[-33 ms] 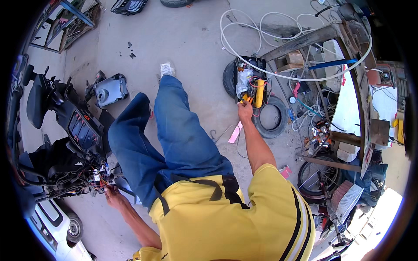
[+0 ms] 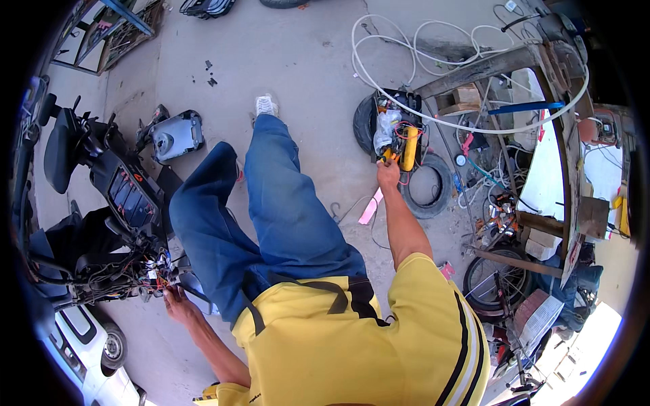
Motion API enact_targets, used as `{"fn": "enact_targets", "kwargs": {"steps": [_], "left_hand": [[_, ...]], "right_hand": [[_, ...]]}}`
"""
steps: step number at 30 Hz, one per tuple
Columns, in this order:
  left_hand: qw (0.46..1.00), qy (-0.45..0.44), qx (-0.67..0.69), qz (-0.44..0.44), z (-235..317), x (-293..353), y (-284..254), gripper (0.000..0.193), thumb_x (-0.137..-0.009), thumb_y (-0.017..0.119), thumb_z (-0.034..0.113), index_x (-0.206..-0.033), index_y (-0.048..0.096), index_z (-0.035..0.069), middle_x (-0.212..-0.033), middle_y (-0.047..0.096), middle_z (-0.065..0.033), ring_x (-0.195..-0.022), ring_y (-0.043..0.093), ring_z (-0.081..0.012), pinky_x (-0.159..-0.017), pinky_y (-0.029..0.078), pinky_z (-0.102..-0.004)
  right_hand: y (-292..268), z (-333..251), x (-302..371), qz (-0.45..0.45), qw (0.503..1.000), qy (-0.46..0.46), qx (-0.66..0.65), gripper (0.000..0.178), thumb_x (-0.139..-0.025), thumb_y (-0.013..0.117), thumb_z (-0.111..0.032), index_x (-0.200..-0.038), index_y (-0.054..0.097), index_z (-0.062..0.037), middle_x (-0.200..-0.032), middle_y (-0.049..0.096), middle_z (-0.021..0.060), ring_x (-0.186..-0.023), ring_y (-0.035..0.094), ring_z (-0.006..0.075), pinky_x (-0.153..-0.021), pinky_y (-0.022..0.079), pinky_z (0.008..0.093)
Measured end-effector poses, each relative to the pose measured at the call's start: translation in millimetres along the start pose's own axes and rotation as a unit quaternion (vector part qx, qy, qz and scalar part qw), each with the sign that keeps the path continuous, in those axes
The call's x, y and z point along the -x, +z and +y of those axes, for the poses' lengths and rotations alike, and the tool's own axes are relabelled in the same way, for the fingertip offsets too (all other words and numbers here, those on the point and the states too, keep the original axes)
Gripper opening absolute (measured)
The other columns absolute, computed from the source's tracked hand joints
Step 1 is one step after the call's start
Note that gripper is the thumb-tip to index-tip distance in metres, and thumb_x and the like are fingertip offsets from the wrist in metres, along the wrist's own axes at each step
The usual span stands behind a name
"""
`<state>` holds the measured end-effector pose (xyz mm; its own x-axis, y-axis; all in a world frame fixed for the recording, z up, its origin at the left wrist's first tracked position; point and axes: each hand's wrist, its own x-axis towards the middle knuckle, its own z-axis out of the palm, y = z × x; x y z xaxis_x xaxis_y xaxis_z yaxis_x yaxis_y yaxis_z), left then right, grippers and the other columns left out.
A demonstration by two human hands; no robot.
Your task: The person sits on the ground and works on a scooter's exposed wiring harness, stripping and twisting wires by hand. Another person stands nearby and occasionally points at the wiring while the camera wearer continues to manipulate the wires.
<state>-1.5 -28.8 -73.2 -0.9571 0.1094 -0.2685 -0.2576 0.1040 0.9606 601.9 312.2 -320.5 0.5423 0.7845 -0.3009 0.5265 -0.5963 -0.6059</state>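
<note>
On the right, my right hand (image 2: 388, 175) reaches into a black tool box (image 2: 414, 101). Its fingers are closed at a yellow-handled tool (image 2: 387, 156), whose working end I cannot make out. Beside it in the box lie a yellow cylinder-shaped thing (image 2: 409, 149) and a clear plastic bag (image 2: 386, 126). On the left, my left hand (image 2: 179, 306) is at a bundle of thin coloured wires (image 2: 157, 276) on a dark electric scooter (image 2: 128, 189) with its panels off. Its fingers are pinched together at the wires; what lies between them is too small to tell.
A loose tyre (image 2: 440, 196) lies by the tool box, and a pink strip (image 2: 370, 206) is on the floor. A grey scooter panel (image 2: 179, 135) lies ahead of the scooter. White hose (image 2: 359, 61) loops over a cluttered wooden frame (image 2: 474, 71). A bicycle wheel (image 2: 497, 277) stands at the right.
The whole view has shifted slightly, so things sit a little further right. Both hands keep their places at the tool box and the wires.
</note>
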Motion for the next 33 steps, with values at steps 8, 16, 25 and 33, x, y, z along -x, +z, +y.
{"fn": "enact_targets", "kwargs": {"steps": [8,16,25,33], "left_hand": [[0.999,-0.034,-0.001,0.008,15,23,28,0.024,-0.096,0.069,0.025,-0.109,0.063,0.006,-0.096,0.066,-0.0017,-0.091,0.063,-0.0165,-0.080,0.052,-0.0320],[0.999,-0.025,0.003,0.022,39,51,41,0.025,-0.097,0.067,0.021,-0.107,0.062,-0.001,-0.096,0.066,-0.0075,-0.087,0.065,-0.0172,-0.077,0.054,-0.0293],[0.999,0.003,-0.006,-0.042,31,37,20,0.026,-0.102,0.060,0.020,-0.112,0.061,-0.004,-0.101,0.068,-0.0092,-0.090,0.064,-0.0137,-0.081,0.054,-0.0272],[0.987,-0.044,0.110,-0.112,35,30,24,0.020,-0.103,0.057,0.016,-0.106,0.061,-0.002,-0.096,0.067,-0.0077,-0.083,0.062,-0.0138,-0.079,0.051,-0.0276]], "right_hand": [[31,164,-146,-0.060,0.998,0.019,-0.019,0.040,-0.088,0.068,-0.022,-0.112,0.058,0.0085,-0.090,0.066,0.0175,-0.068,0.068,0.0293,-0.051,0.055,0.0420],[-26,39,-109,-0.005,0.998,0.061,-0.029,0.057,-0.099,0.049,-0.047,-0.098,0.064,0.0082,-0.095,0.069,0.0298,-0.085,0.067,0.0464,-0.076,0.050,0.0564],[-128,-163,45,-0.149,0.951,-0.084,-0.259,0.056,-0.102,0.054,-0.038,-0.136,0.053,0.0067,-0.134,0.058,0.0226,-0.122,0.059,0.0338,-0.101,0.048,0.0452],[-97,-300,283,-0.623,0.648,-0.177,-0.401,0.046,-0.100,0.058,-0.015,-0.140,0.044,0.0029,-0.139,0.051,0.0211,-0.129,0.055,0.0344,-0.102,0.051,0.0502]]}}
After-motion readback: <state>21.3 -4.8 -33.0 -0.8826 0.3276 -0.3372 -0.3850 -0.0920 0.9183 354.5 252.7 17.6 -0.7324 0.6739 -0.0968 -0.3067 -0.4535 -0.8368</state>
